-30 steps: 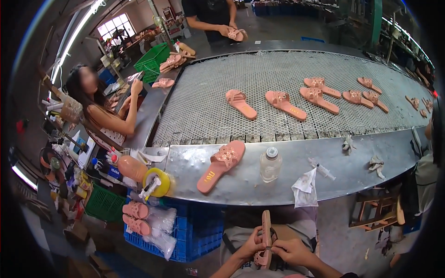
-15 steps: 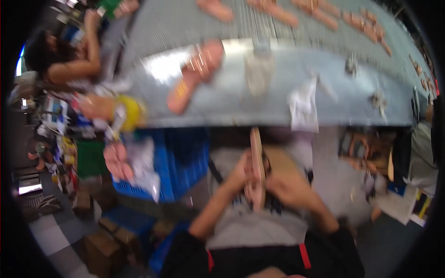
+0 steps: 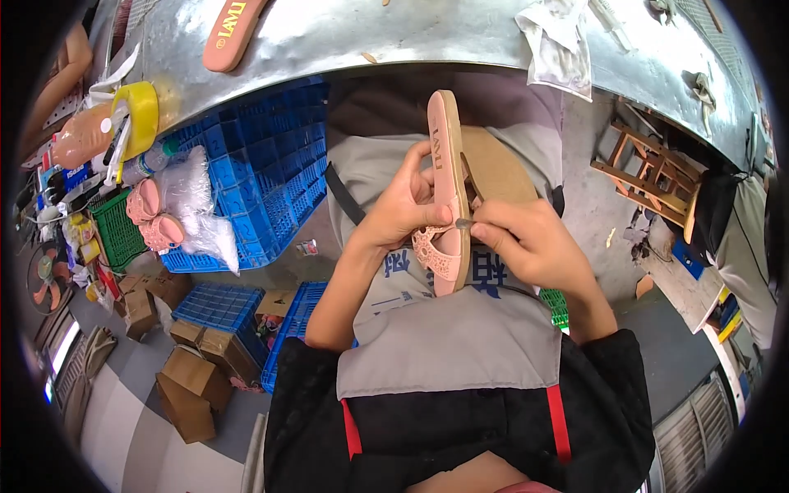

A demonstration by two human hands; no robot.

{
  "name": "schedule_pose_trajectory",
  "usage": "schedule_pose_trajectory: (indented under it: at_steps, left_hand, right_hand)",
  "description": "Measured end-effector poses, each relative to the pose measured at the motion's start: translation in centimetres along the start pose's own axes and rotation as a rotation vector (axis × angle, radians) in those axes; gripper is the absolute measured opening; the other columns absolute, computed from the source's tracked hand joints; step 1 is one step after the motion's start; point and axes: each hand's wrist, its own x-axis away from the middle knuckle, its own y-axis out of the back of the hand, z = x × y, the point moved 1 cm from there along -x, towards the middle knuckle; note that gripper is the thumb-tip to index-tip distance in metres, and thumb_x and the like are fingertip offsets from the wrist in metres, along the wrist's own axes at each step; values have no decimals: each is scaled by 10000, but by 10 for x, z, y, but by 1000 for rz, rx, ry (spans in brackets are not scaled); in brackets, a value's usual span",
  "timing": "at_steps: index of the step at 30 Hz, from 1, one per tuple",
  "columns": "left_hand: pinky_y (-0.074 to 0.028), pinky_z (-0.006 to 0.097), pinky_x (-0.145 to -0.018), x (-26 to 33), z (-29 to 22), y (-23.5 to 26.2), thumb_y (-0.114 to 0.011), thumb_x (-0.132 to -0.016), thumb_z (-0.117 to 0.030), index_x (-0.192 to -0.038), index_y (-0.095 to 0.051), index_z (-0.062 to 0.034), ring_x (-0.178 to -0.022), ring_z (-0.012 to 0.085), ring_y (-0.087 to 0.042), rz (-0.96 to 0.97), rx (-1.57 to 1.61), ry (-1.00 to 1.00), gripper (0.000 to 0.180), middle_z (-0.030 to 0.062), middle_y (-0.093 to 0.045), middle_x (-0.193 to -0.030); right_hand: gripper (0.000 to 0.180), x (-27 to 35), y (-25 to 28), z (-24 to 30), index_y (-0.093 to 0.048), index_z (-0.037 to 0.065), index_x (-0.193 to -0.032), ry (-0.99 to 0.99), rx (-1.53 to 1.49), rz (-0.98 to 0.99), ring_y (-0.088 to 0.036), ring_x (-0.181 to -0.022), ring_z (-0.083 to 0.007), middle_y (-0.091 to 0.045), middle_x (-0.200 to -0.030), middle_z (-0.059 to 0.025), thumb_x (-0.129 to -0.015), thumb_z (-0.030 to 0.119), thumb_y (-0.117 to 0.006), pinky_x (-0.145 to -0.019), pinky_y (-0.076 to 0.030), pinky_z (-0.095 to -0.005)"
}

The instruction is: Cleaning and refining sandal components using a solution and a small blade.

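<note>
A pink slide sandal [image 3: 445, 177] stands on its edge above my lap, its heel end pointing away from me and its patterned strap toward me. My left hand [image 3: 403, 201] grips it from the left, thumb near the strap. My right hand [image 3: 522, 238] is closed in a pinch on a small dark flat-tipped tool [image 3: 463, 223], whose tip meets the sole's edge. Most of the tool is hidden in the fingers. Behind the sandal, a tan sole-shaped piece [image 3: 500, 168] lies on my grey apron [image 3: 448, 345].
A metal-topped bench [image 3: 345, 41] crosses the far side, with a pink sandal [image 3: 232, 37] and a white cloth [image 3: 559, 41] on it. Blue crates [image 3: 271, 172] stand at the left, pink sandals [image 3: 156, 218] beside them. A wooden stool [image 3: 649, 177] is at the right.
The view has tilted down toward my lap, so the bench sits higher in it. The sandal has turned from edge-on to show its insole; both hands stay at it.
</note>
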Motion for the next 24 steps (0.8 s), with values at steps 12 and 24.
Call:
schedule_pose_trajectory:
  at_steps: [12, 24]
  left_hand:
    - [-510, 389, -983, -6, -6, 2, -972, -637, -193, -1501, -204, -79, -1077, 262, -658, -105, -87, 10, 1161, 183, -625, -1181]
    - [-459, 404, -1051, -6, -3, 0, -955, -665, -180, -1489, -231, -69, -1201, 267, -592, -97, -70, -13, 1102, 196, -569, -1305]
  right_hand:
    - [143, 31, -12, 16, -611, 43, -858, 6, 4, 238, -619, -655, -335, -609, -698, -122, -950, 151, -622, -587, -460, -387]
    - [145, -9, 0, 1, -607, 16, -899, -135, -109, -89, -547, -582, -327, -559, -671, -156, -967, 144, -611, -558, -419, -384]
